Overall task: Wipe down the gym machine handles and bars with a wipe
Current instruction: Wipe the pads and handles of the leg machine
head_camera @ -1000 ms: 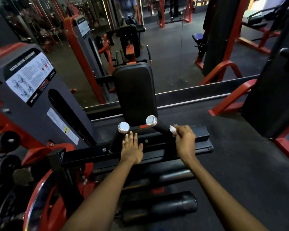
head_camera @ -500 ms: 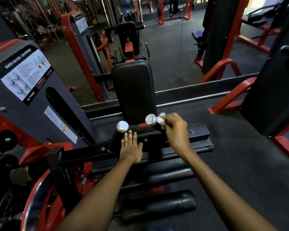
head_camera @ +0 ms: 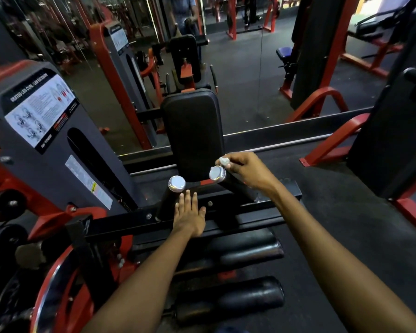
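My right hand (head_camera: 249,173) pinches a small crumpled white wipe (head_camera: 222,161) in curled fingers, just above the chrome end cap of the right black handle bar (head_camera: 235,186). My left hand (head_camera: 189,216) lies flat with straight fingers on the black steel crossbar (head_camera: 130,221), just below the left chrome-capped black handle (head_camera: 172,195).

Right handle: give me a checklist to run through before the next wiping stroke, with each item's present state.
1. Wipe pinched in right hand: ok.
2. Wipe on the right handle grip: not ok, it sits just above the chrome end cap.
3. Left hand flat on the black crossbar, bracing: ok.
4. Left handle free of hands: ok.
5. Wipe damp or clean enough: cannot tell.
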The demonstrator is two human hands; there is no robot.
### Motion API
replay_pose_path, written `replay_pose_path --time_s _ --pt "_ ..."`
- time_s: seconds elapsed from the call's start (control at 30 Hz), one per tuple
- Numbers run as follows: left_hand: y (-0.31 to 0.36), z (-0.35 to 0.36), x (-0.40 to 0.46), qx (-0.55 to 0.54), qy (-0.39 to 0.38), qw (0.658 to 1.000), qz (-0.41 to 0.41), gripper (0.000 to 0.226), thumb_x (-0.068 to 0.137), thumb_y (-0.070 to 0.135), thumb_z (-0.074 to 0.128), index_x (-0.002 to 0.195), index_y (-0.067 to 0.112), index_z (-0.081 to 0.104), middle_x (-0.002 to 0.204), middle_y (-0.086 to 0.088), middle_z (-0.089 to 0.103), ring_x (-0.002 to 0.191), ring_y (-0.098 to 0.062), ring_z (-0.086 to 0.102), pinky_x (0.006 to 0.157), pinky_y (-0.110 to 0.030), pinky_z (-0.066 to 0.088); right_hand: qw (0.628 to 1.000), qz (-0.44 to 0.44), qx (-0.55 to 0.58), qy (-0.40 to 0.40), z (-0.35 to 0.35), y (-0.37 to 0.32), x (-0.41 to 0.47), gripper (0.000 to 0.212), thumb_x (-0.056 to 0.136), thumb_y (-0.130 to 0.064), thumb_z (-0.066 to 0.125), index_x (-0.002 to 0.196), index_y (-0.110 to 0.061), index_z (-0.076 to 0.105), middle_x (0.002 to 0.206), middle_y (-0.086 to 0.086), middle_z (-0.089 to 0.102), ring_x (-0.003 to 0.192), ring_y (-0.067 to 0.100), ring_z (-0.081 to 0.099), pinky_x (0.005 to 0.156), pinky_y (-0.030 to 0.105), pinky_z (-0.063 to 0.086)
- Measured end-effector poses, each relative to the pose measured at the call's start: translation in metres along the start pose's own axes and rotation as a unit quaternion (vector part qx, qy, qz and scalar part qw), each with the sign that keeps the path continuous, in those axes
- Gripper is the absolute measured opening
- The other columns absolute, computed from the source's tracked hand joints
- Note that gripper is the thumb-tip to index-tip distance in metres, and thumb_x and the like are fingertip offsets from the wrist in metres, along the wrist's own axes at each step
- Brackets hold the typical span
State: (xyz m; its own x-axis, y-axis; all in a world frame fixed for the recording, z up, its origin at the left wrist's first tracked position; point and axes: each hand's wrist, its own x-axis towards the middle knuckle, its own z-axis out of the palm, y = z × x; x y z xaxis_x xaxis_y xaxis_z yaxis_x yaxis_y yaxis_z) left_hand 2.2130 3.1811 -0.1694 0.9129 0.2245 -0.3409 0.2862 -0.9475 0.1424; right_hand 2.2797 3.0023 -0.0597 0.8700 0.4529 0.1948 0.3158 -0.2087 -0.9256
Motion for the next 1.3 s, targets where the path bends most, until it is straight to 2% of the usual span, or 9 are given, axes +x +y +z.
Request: replay_pose_path --time_s 0.17,0.3,0.47,0.67,0.83,1.03,1.1,1.2,1.3 --pt "0.000 0.001 0.000 0.003 0.001 1.000 -0.002 0.059 0.106 0.037 0.013 0.153 0.013 -0.014 0.158 -0.005 -0.026 0.145 -0.021 -0.025 0.118 -0.039 -0.011 0.983 0.056 -0.157 -0.076 -0.015 0.042 -0.005 0.046 0.075 0.019 0.043 0.085 -0.021 0.065 0.081 0.000 0.062 0.084 0.011 0.057 0.073 0.021 0.040" --pt "0.000 0.002 0.000 0.005 0.006 1.000 -0.002 0.059 0.106 0.037 0.013 0.153 0.013 -0.013 0.159 -0.005 -0.025 0.146 -0.022 -0.024 0.118 -0.039 -0.011 0.921 0.099 -0.336 -0.170 -0.025 0.046 0.006 0.032 0.082 0.008 0.047 0.094 -0.011 0.069 0.080 0.003 0.059 0.080 0.014 0.056 0.065 0.022 0.036" --pt "0.000 0.002 0.000 0.004 0.008 1.000 0.001 0.059 0.106 0.037 0.013 0.153 0.013 -0.013 0.159 -0.005 -0.024 0.146 -0.022 -0.024 0.118 -0.039 -0.011 0.991 -0.009 -0.106 -0.076 -0.002 0.014 0.012 0.033 0.083 0.013 0.047 0.093 -0.010 0.068 0.089 0.001 0.067 0.086 0.006 0.059 0.078 0.019 0.045" --pt "-0.001 0.002 0.000 0.002 0.011 1.000 0.004 0.059 0.106 0.037 0.014 0.153 0.012 -0.011 0.159 -0.006 -0.023 0.146 -0.022 -0.023 0.119 -0.039 -0.011 0.925 0.076 -0.372 0.001 -0.020 0.084 -0.031 0.018 0.073 0.009 0.057 0.084 0.003 0.070 0.083 0.022 0.062 0.085 0.038 0.062 0.069 0.033 0.040" --pt "-0.002 0.003 0.002 -0.001 0.018 1.000 0.006 0.059 0.106 0.038 0.015 0.154 0.012 -0.009 0.160 -0.006 -0.022 0.146 -0.022 -0.022 0.118 -0.039 -0.011 0.935 0.128 -0.304 0.127 0.005 0.098 -0.075 0.027 0.081 0.013 0.048 0.100 0.006 0.066 0.104 0.023 0.056 0.101 0.034 0.050 0.082 0.032 0.035" --pt "-0.001 0.004 0.002 0.000 0.024 1.000 0.008 0.059 0.106 0.037 0.015 0.154 0.012 -0.008 0.160 -0.006 -0.021 0.146 -0.022 -0.022 0.118 -0.039 -0.011 0.926 0.157 -0.247 0.238 -0.014 0.083 -0.060 0.027 0.080 0.011 0.055 0.099 -0.001 0.071 0.095 0.024 0.067 0.091 0.034 0.063 0.078 0.036 0.046" --pt "0.000 0.004 0.001 0.000 0.020 1.000 0.006 0.059 0.106 0.037 0.015 0.154 0.012 -0.009 0.160 -0.006 -0.022 0.146 -0.022 -0.023 0.119 -0.039 -0.011 0.939 0.161 -0.239 0.189 -0.015 0.084 -0.045 0.033 0.081 0.011 0.051 0.107 -0.001 0.068 0.106 0.022 0.066 0.101 0.032 0.061 0.087 0.033 0.044" --pt "-0.001 0.003 0.001 -0.003 0.016 1.000 0.007 0.059 0.106 0.037 0.015 0.154 0.012 -0.009 0.160 -0.006 -0.022 0.146 -0.022 -0.023 0.119 -0.039 -0.011 0.945 0.158 -0.269 0.097 -0.004 0.096 -0.042 0.018 0.086 0.001 0.051 0.088 -0.008 0.066 0.102 0.018 0.055 0.097 0.032 0.051 0.083 0.039 0.038" --pt "-0.001 0.003 0.000 -0.005 0.015 1.000 0.006 0.059 0.106 0.037 0.014 0.154 0.012 -0.009 0.160 -0.006 -0.023 0.146 -0.022 -0.024 0.119 -0.039 -0.011 0.927 0.119 -0.310 0.176 0.003 0.098 -0.066 0.023 0.087 -0.015 0.052 0.065 -0.020 0.046 0.081 0.003 0.045 0.070 0.014 0.047 0.067 0.032 0.037"
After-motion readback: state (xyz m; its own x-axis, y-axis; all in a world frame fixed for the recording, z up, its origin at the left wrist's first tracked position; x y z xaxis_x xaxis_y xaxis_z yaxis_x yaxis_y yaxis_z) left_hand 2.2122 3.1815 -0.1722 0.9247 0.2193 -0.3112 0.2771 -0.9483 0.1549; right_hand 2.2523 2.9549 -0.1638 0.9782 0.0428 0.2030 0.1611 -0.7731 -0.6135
